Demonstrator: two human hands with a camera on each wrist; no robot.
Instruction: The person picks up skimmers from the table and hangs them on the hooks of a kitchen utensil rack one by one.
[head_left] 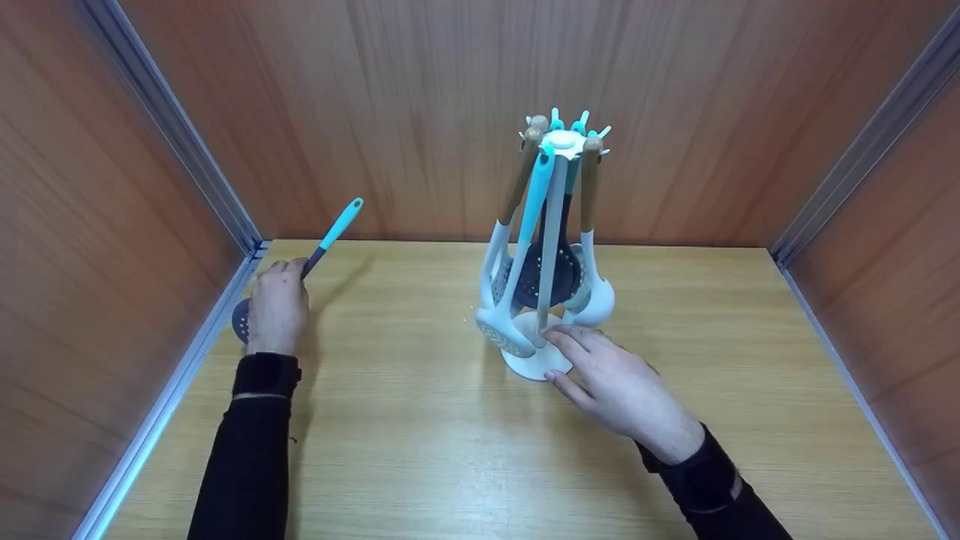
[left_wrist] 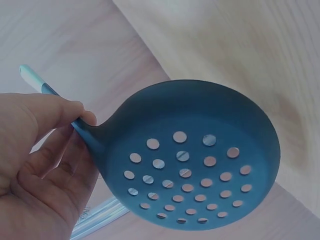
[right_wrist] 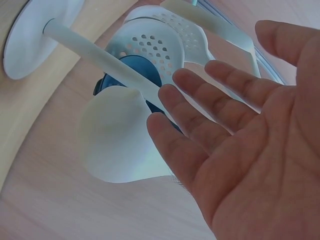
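My left hand (head_left: 276, 311) pinches a dark skimmer (left_wrist: 200, 110) by the neck between thumb and fingers. Its turquoise handle (head_left: 343, 223) points up and away, and its round perforated head fills much of the left wrist view. My right hand (head_left: 622, 386), fingers extended and palm empty, is beside the foot of a white utensil stand (head_left: 553, 232). Whether its fingertips touch the pole or base (head_left: 529, 366) cannot be told. On the stand hang several utensils, among them a white ladle (head_left: 598, 300), a white slotted utensil with a turquoise handle (head_left: 535, 191) and a dark perforated one (head_left: 529, 274).
A light wooden table (head_left: 390, 420) lies under both hands. Wood-look panels stand behind it (head_left: 420, 112) and on both sides, with metal strips along the side edges. The left hand is close to the left metal strip (head_left: 187, 352).
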